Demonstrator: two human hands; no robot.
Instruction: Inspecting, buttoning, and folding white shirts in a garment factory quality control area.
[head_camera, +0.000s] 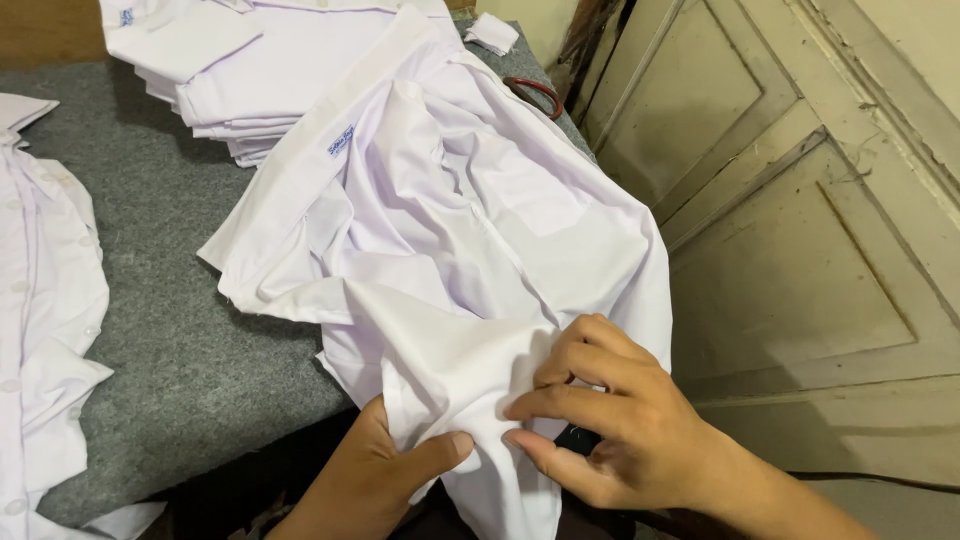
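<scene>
White cotton shirt (450, 220) lies crumpled at edge of grey felt table (170, 330), hem hanging off. Left hand (375, 480) pinches fabric by thumb; right hand (610, 420) presses fingertips on same fold, 2 hands close together. Risk: shirt slides off edge, new creases set.

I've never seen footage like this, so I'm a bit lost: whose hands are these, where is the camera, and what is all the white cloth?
There is one picture, taken by a camera worn on a person's head, looking down at their own bare hands. The left hand and right hand both pinch the near edge of a crumpled white shirt. It lies on a table covered in grey felt. Behind it sits a stack of folded white shirts; another white shirt lies at the left edge. Cream wooden panelling stands to the right.
</scene>
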